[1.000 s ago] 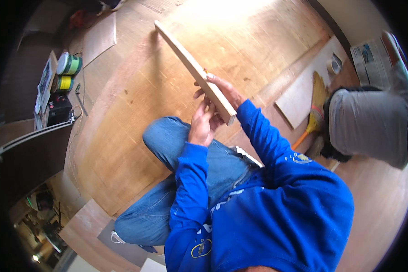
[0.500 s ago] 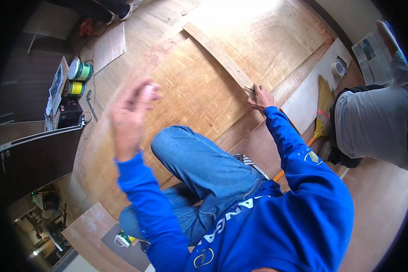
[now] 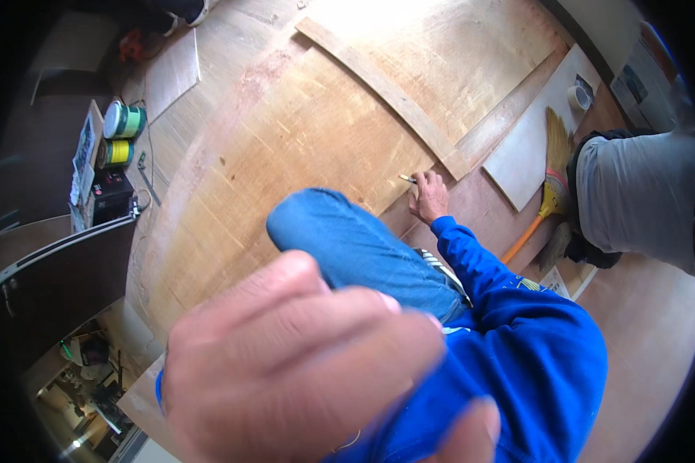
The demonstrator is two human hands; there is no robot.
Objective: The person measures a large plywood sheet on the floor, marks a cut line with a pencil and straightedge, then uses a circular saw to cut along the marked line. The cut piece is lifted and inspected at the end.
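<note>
My left hand point(image 3: 286, 363) is raised close to the camera and somewhat blurred. Its fingers bend loosely, the thumb stands apart, and nothing shows between them. My right hand point(image 3: 430, 198) grips a slim pencil point(image 3: 408, 179) over the near edge of a large plywood sheet point(image 3: 301, 147). A long, narrow wooden strip point(image 3: 378, 85) lies across the sheet, its near end just beyond my right hand and not touched by it. My bent knee point(image 3: 324, 231) in blue jeans rests between my arms.
At right lie a broom point(image 3: 552, 185), a pale board point(image 3: 529, 147) and a tape roll point(image 3: 578, 98), beside a person in grey point(image 3: 633, 201). Wire spools point(image 3: 125, 119) and a black box point(image 3: 112, 193) stand at left. Another person's feet point(image 3: 199, 14) show at the far left.
My left hand has come up from over the sheet toward the camera. My right hand has left the strip's end with the pencil, moving slightly left and nearer.
</note>
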